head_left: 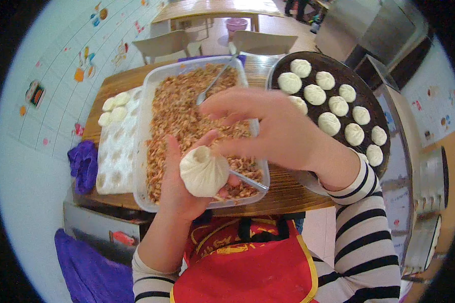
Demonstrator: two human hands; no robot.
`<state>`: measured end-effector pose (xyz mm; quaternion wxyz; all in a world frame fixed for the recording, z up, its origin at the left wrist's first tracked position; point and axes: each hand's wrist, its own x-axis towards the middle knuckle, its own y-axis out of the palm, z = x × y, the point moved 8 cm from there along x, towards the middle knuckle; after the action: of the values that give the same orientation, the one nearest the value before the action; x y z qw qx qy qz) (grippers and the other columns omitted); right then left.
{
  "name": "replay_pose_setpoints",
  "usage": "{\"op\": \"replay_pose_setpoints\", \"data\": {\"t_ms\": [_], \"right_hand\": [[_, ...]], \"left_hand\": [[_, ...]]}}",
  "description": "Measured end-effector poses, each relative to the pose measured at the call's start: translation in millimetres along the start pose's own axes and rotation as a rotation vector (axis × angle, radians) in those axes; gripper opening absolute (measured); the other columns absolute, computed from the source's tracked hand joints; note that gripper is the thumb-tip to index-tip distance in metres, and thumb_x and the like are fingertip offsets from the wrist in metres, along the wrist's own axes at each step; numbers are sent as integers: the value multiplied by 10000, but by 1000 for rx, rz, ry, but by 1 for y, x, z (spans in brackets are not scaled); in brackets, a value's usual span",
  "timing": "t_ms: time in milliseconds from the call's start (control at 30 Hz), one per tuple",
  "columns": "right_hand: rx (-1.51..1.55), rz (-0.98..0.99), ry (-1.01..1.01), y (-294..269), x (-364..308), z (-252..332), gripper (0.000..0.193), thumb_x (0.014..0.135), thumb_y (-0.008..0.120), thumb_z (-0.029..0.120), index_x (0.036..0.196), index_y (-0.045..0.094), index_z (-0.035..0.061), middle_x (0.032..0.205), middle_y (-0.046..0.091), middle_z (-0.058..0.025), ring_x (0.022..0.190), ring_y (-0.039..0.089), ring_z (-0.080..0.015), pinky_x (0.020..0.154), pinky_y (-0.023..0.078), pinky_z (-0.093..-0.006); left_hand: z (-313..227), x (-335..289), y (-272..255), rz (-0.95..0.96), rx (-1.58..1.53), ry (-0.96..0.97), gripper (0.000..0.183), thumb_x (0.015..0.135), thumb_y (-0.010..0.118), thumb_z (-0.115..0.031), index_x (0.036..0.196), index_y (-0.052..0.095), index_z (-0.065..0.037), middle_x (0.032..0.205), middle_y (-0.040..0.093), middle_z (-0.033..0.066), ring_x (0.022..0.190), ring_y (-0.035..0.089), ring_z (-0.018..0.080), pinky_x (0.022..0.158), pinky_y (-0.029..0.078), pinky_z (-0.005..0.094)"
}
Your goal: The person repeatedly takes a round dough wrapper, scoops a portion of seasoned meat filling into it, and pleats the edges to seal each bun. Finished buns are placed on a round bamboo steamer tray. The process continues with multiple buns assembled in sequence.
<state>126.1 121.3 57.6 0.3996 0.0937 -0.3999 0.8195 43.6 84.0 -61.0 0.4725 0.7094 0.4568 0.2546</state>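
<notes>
My left hand (pixel 173 197) cups a pleated white bun (pixel 203 174), with the gathered pleats and a small opening facing up. Just above and to its right, my right hand (pixel 278 134) hovers with fingers spread and slightly blurred; nothing shows in them. Both hands are over a clear plastic tub (pixel 140 151) of minced filling (pixel 179 103). A metal utensil (pixel 218 78) rests in the filling at the far side. Another metal handle (pixel 250 182) lies across the tub's near right corner, its other end hidden by the bun and hand.
To the right stands a round dark pan (pixel 338 69) with several pleated buns. A white dimpled tray (pixel 116 169) on the left bears several flat dough pieces (pixel 119 113). Next to it lies a purple cloth (pixel 83 164). Chairs (pixel 162 46) and another table (pixel 217 9) stand beyond.
</notes>
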Motion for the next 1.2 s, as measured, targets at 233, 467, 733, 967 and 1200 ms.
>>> {"op": "replay_pose_setpoints", "data": {"t_ms": [233, 467, 733, 967, 1200], "right_hand": [[12, 301, 210, -7, -21, -29, 582, 676, 776, 256, 1153, 551, 9, 1015, 625, -137, 922, 608, -217, 797, 496, -328], [-223, -186, 513, -228, -33, -179, 574, 710, 776, 300, 1151, 573, -5, 952, 656, -119, 749, 643, -163, 598, 550, -271], [-600, -7, 873, -292, -75, -335, 599, 609, 790, 214, 1146, 593, 34, 1033, 623, -138, 881, 622, -239, 696, 534, -345], [-790, 176, 850, -259, -77, -388, 652, 581, 776, 226, 1182, 577, 71, 1117, 620, -166, 1038, 588, -312, 893, 469, -373], [-735, -156, 950, -277, -97, -340, 692, 661, 778, 451, 1118, 597, -35, 1045, 646, -201, 919, 641, -300, 820, 498, -376]], "left_hand": [[-7, 0, -3, -173, 114, 185, 852, 838, 318, -737, 1313, 409, -36, 1254, 529, 144, 1141, 533, 279, 943, 450, 446], [-80, -19, -24, -292, 663, 530, 609, 928, 379, -573, 1193, 513, -42, 1032, 606, 113, 868, 611, 238, 738, 515, 374], [-74, -23, -55, -526, 742, 561, 444, 968, 376, -460, 1030, 563, -62, 811, 577, 62, 717, 562, 185, 608, 480, 320], [-81, -28, -69, -651, 748, 496, 429, 966, 380, -472, 1006, 570, -90, 792, 557, 34, 679, 534, 159, 572, 450, 290], [-78, -28, -64, -656, 795, 469, 259, 949, 443, -325, 975, 573, -102, 767, 546, 22, 654, 520, 132, 514, 413, 267]]}}
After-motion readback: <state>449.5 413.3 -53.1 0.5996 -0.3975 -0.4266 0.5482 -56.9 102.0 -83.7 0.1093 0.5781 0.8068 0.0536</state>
